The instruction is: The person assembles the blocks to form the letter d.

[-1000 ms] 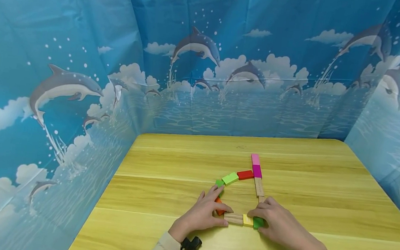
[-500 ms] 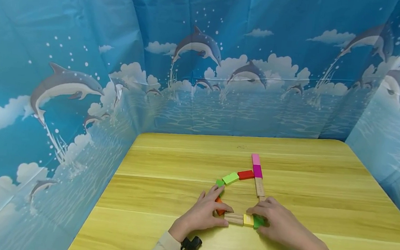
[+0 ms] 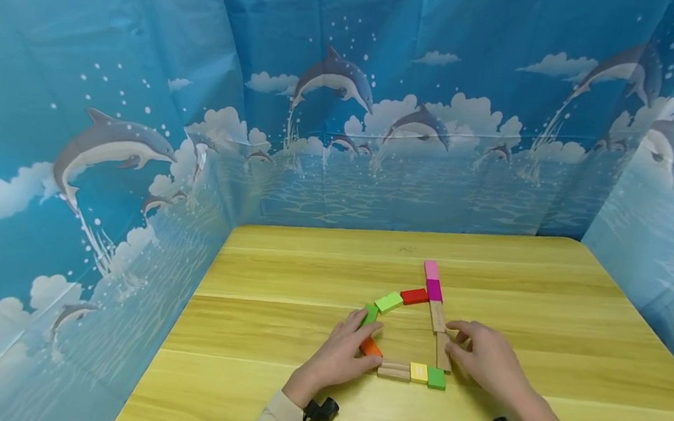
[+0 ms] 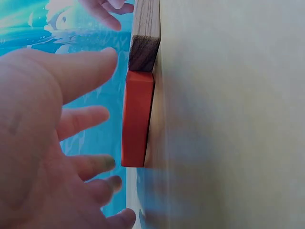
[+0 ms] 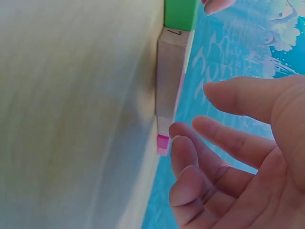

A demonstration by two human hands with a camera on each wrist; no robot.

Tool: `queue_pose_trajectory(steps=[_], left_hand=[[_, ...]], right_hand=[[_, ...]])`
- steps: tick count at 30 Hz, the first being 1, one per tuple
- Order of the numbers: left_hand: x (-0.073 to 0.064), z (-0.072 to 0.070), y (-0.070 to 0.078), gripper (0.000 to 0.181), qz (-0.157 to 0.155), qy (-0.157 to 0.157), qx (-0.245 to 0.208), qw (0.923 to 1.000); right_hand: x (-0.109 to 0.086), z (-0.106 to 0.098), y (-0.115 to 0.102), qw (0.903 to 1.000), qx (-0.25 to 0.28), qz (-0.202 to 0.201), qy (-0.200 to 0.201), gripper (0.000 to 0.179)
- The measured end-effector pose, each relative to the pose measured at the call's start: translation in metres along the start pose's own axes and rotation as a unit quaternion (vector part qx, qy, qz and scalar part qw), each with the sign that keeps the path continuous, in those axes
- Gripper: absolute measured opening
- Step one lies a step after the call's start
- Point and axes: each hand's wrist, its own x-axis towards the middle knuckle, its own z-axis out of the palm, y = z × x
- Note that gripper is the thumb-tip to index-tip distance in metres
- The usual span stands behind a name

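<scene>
Coloured and plain wooden blocks lie end to end in a closed loop. My left hand (image 3: 344, 351) hovers over the left side, around the orange block (image 3: 371, 347), with fingers spread and nothing gripped; the left wrist view shows the thumb and fingers beside the orange block (image 4: 138, 119). Below the thumb tip lies a plain wooden block (image 3: 394, 371), followed by a yellow block (image 3: 418, 373) and a green block (image 3: 436, 378). My right hand (image 3: 489, 357) is beside the right-hand plain block (image 3: 443, 351), fingers loosely bent and holding nothing.
Another green block (image 3: 370, 315), a light green block (image 3: 389, 302) and a red block (image 3: 414, 296) curve round the back. A magenta block (image 3: 434, 290) and a pink block (image 3: 431, 269) extend beyond the loop on the wood-grain table (image 3: 283, 273). A dolphin-print curtain (image 3: 386, 195) hangs behind.
My right hand has let go of the green corner block and moved up and right, uncovering the plain block beside it. My left fingers have drawn back slightly from the front plain block.
</scene>
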Motion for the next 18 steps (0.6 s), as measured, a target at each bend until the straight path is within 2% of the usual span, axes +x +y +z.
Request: queue_pose_trajectory(steps=[6, 12, 18], left_hand=[[-0.0003, 0.0001, -0.0009, 0.066, -0.030, -0.007, -0.008, 0.9995], [0.0016, 0.0032, -0.0008, 0.067, -0.030, -0.008, -0.006, 0.9995], [0.0026, 0.0020, -0.0018, 0.068, -0.024, -0.009, -0.017, 0.9995]], right_hand=[[0.0051, 0.0070, 0.0027, 0.9998, 0.007, 0.002, -0.016, 0.043], [0.0075, 0.0067, 0.0045, 0.9998, -0.001, -0.001, -0.020, 0.042], [0.0054, 0.0069, 0.0035, 0.9996, 0.000, 0.012, -0.027, 0.041]])
